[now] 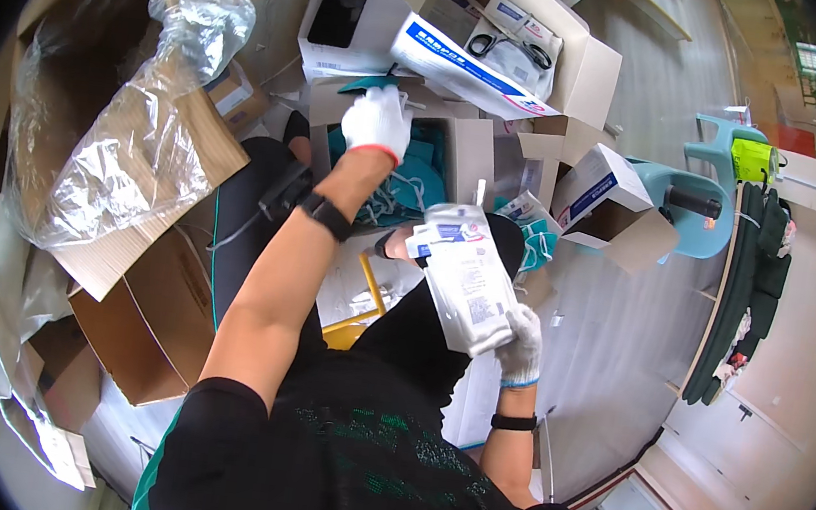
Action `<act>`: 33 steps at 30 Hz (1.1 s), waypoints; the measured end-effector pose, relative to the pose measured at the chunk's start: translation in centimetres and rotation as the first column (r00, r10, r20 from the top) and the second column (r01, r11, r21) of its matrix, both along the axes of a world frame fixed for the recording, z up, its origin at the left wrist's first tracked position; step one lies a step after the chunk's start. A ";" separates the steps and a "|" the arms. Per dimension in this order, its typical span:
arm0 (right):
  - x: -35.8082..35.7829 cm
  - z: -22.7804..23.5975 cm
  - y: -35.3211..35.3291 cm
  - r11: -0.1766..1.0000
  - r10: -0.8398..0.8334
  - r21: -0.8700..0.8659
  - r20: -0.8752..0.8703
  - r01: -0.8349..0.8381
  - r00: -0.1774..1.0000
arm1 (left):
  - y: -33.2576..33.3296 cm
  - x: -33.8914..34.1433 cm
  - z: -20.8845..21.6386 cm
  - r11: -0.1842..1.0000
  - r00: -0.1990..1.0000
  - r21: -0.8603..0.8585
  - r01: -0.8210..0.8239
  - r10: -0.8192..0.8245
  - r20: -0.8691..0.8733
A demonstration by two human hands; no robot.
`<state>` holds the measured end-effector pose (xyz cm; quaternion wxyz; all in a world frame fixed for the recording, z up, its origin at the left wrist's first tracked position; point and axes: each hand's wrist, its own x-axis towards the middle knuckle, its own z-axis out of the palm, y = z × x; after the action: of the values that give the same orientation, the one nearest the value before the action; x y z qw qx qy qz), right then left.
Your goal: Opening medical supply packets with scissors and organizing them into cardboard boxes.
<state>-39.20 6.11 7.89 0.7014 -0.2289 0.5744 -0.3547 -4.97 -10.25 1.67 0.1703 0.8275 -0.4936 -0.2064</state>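
My left hand [376,122], in a white knit glove, is closed on a teal face mask [367,83] at the far rim of an open carton [470,149]. More teal masks with white ear loops [397,195] lie inside that carton. In a matching glove, my right hand [521,347] grips the near end of a stack of flat white printed packets [471,277], held tilted above my knee. Just beyond the stack, a teal mask in a clear packet [536,243] is partly covered.
A larger carton [598,75] holds scissors [512,51] on white packets. Left of it lies a black phone [340,12]. A small open box [604,195] stands near a light-blue stool [703,223]. Clear plastic film [154,140] drapes over cardboard at left. Beneath me is a yellow frame [363,300].
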 end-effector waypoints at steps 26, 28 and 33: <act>4.1 1.0 -2.5 0.957 -0.184 -0.100 0.508 0.271 0.841 | 9.2 -0.3 1.1 0.779 0.877 0.419 0.467 -0.469 -0.104; 5.1 1.3 -3.5 0.929 -0.127 -0.078 0.849 0.360 0.513 | 9.1 -0.2 1.8 0.927 0.923 0.192 0.321 -0.261 -0.283; 13.4 2.0 -8.5 0.954 -0.078 -0.283 0.090 0.101 0.993 | 10.4 0.7 3.5 0.988 -0.541 -0.005 -0.157 -0.090 -0.836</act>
<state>-25.75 -2.35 9.89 0.6659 -0.2879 0.4987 -0.4743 -4.28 0.10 5.18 0.5791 0.2165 -0.0697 -0.7829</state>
